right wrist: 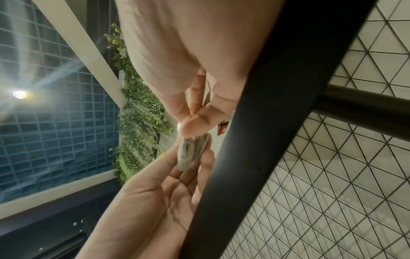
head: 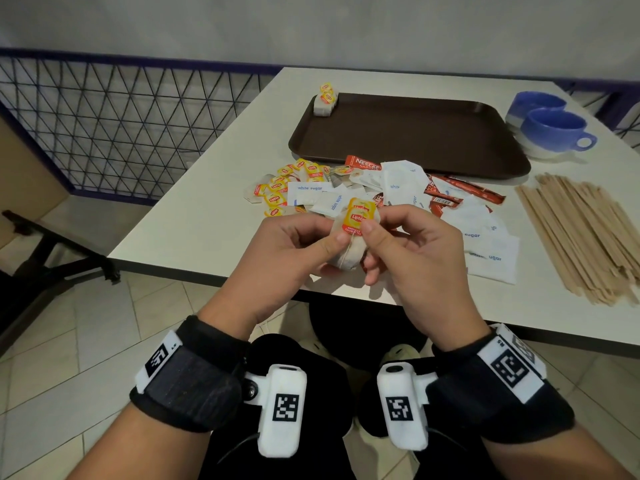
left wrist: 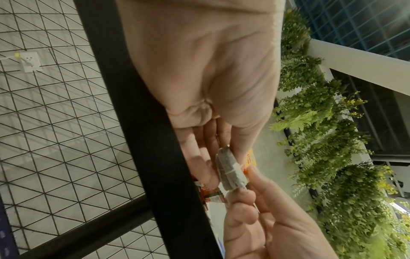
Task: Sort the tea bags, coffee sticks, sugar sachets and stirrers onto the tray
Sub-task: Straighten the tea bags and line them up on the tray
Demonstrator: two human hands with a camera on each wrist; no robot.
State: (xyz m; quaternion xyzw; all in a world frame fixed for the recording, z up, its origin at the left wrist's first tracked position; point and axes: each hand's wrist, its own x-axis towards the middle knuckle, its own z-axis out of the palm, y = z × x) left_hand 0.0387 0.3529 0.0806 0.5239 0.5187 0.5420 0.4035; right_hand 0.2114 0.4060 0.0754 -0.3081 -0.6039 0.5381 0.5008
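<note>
Both hands hold a small bunch of tea bags (head: 353, 237) with yellow-red tags just above the table's near edge. My left hand (head: 294, 251) cups the bags (left wrist: 230, 170) from the left, thumb pressed on the front. My right hand (head: 398, 244) pinches the same bags (right wrist: 191, 154) from the right. A brown tray (head: 408, 140) lies at the back with a few tea bags (head: 325, 100) in its far left corner. A mixed pile of tea bags (head: 287, 188), white sugar sachets (head: 485, 244) and red coffee sticks (head: 464, 194) lies before the tray. Wooden stirrers (head: 585, 237) lie at right.
Two blue cups (head: 550, 129) stand right of the tray. The white table (head: 194, 216) ends close to my hands. A black wire-mesh fence (head: 121, 133) runs along the left, with tiled floor below.
</note>
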